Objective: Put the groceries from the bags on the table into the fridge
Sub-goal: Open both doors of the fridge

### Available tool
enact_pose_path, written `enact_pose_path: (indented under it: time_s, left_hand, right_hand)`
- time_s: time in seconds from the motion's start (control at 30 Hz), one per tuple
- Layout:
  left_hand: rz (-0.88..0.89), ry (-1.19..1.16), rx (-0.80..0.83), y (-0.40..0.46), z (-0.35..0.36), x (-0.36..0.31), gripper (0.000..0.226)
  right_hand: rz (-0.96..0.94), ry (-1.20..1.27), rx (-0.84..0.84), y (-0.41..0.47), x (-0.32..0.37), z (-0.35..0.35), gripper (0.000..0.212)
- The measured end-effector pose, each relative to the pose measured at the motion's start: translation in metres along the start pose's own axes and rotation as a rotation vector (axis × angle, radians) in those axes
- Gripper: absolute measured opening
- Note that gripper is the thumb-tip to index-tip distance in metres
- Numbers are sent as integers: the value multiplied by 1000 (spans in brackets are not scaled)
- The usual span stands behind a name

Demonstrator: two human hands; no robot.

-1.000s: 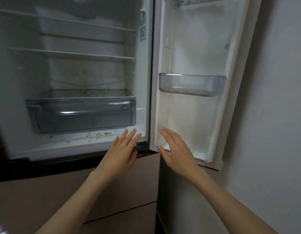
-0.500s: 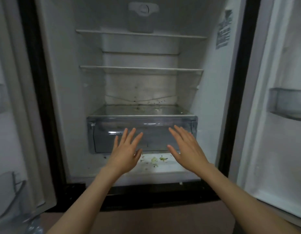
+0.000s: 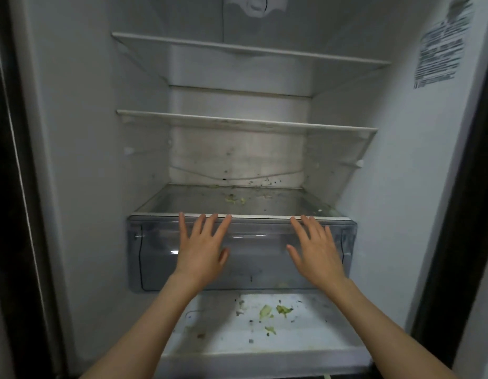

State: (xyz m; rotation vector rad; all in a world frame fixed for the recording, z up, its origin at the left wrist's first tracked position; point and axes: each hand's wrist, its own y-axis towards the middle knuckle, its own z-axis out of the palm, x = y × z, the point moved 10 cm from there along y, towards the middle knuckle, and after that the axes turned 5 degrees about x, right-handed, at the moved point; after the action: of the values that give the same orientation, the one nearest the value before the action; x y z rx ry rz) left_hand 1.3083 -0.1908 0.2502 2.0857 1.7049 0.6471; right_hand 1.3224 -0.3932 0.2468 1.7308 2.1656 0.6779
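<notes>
Home kitchen: open white household fridge (image 3: 73, 160) fills view, glass shelves with white trim (image 3: 245, 123), clear grey plastic crisper drawer (image 3: 155, 255), green vegetable scraps (image 3: 275, 311) on floor, printed label sticker (image 3: 439, 50) on wall.

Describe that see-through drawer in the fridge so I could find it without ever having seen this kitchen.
Look into the open fridge, below its two white-edged shelves. The drawer sits under the lowest glass shelf, above the floor littered with green scraps. It is the only smoky, transparent tub there, wide and closed, with the left hand and right hand spread open before its front.
</notes>
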Motion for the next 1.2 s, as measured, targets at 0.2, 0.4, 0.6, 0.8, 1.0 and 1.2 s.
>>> enact_pose_path:
  time_s: [0.2,0.4,0.6,0.8,1.0,1.2]
  left_hand:
    - [-58,-19,2,1,-7,-7,63]
    - [-73,-14,-162,-24,-33,-14,54]
    - [-122,-35,-163,-38,-51,-16,48]
    - [-148,-74,-206,-66,-71,-23,44]
    - [-153,-109,-220,-84,-81,-29,45]
    - [-140,-143,-234,-89,-86,-29,44]
  right_hand:
    - [54,-34,-194,-3,3,-11,49]
    - [26,4,-325,-27,0,-30,47]
    - [0,13,-389,-41,3,-51,44]
    - [0,33,-506,-68,2,-70,35]
    - [-4,89,-523,-86,4,-80,39]
    - [-33,58,-546,-92,6,-87,35]
